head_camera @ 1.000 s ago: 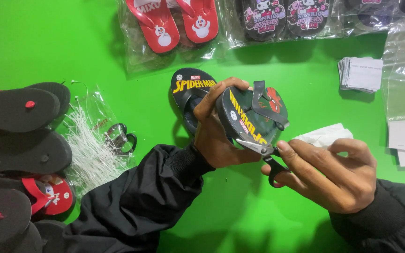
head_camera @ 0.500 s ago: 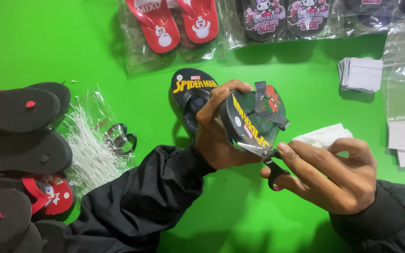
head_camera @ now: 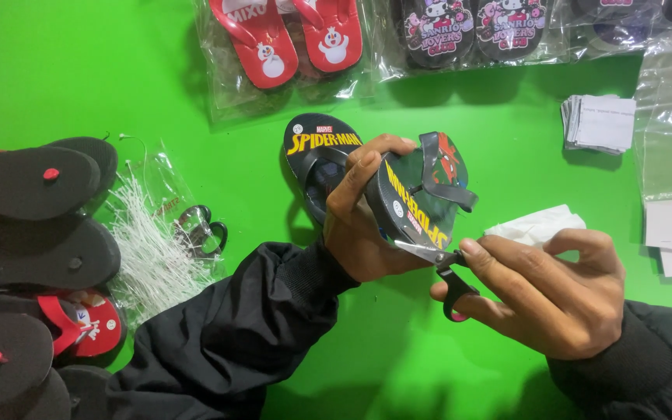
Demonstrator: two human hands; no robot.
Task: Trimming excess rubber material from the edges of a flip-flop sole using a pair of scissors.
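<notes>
Behind raised sandal [head_camera: 418, 194] – second sandal [head_camera: 316, 155]; bagged pairs [head_camera: 285, 47] beyond – scissors [head_camera: 441, 268] beneath.

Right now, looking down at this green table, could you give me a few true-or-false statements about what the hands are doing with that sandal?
1. The left hand holds a black sandal up off the table. True.
2. The right hand holds a pen. False: it holds small scissors, blades at the sandal's lower edge.
3. A second black sandal lies on the green table behind the left hand. True.
4. The red sandals at the top lie loose. False: they are inside a clear bag.
5. A stack of white cards sits at upper right. True.
</notes>
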